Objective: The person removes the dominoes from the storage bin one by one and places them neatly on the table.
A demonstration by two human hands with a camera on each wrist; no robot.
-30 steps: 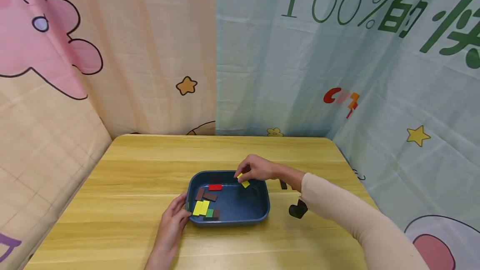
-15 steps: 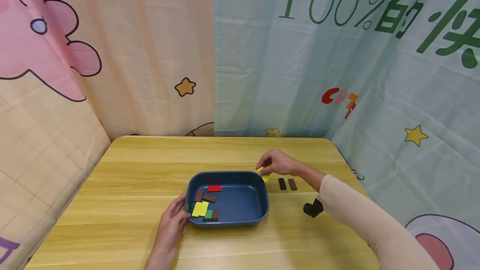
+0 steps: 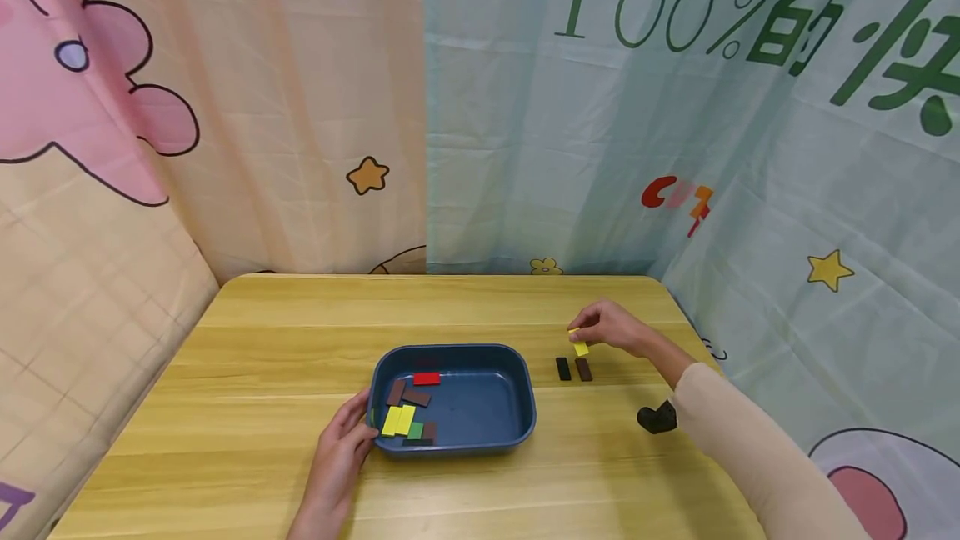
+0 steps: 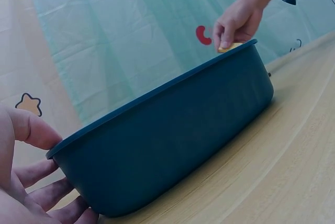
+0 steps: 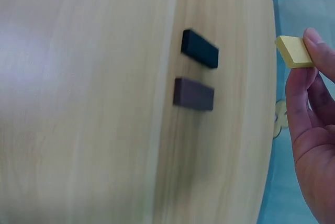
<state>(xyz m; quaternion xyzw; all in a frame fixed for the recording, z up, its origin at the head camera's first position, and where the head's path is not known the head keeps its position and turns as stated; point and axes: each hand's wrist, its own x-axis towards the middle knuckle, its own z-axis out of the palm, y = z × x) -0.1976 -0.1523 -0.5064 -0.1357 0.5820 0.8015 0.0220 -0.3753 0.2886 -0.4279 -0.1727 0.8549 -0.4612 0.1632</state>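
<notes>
My right hand (image 3: 611,327) pinches a small yellow rectangular block (image 5: 294,52) between thumb and fingers, held up over the table's right part. Below and nearer to me lie a black block (image 5: 200,49) and a brown block (image 5: 193,94), side by side with a narrow gap. My left hand (image 3: 336,452) grips the left end of a dark blue tray (image 3: 487,407), thumb at its rim and fingers against the outer wall. Inside, toward the left, are a red block (image 3: 427,378), two yellow blocks (image 3: 398,421), a green block (image 3: 416,431) and several brown and black ones.
The wooden table (image 3: 300,340) ends at a printed curtain (image 3: 510,148) along the back and sides. A black device (image 3: 657,418) sits by the right sleeve cuff. The tray's high walls stand between the two hands.
My right hand has carried the yellow block from over the tray's right end rightward, past its rim, to above the table near the black and brown blocks. The left hand keeps its hold.
</notes>
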